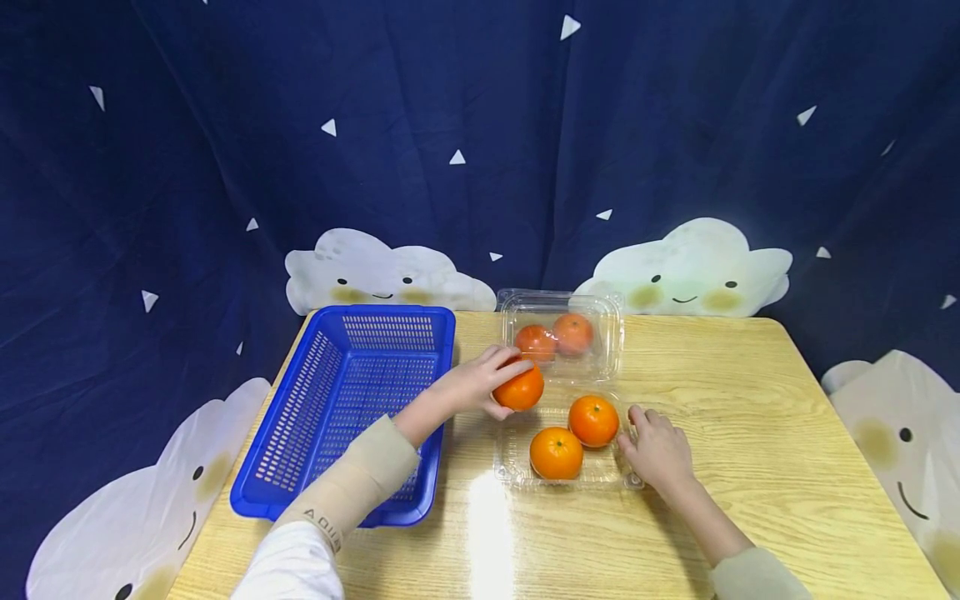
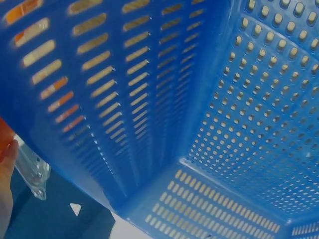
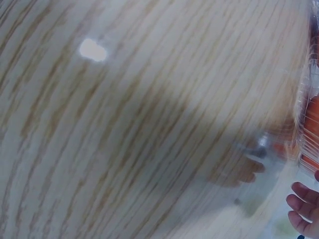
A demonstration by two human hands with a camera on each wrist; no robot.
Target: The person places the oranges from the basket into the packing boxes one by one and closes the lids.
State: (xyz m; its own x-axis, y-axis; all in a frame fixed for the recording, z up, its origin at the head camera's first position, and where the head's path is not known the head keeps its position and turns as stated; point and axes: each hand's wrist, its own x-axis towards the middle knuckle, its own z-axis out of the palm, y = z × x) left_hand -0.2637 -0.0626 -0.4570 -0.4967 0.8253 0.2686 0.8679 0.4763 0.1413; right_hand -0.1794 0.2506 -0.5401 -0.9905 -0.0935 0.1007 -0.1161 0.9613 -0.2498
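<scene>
My left hand (image 1: pixel 480 382) grips an orange (image 1: pixel 521 386) from its left side, fingers over the top and thumb low. The fruit is held over the left part of a clear plastic clamshell box (image 1: pixel 517 467). Two more oranges (image 1: pixel 557 453) sit in the front half of this box. Behind, two paler oranges (image 1: pixel 573 333) show through clear plastic (image 1: pixel 609 367). My right hand (image 1: pixel 660 448) is at the box's right edge, fingers loosely bent and holding nothing; its fingers (image 3: pixel 303 205) show at the lower right of the right wrist view.
A blue slotted plastic basket (image 1: pixel 447 333) stands on the left of the wooden table (image 1: pixel 735 400), under my left forearm; its wall (image 2: pixel 114 99) fills much of the left wrist view. A dark blue curtain (image 1: pixel 480 100) with white cloud shapes hangs behind and at the sides.
</scene>
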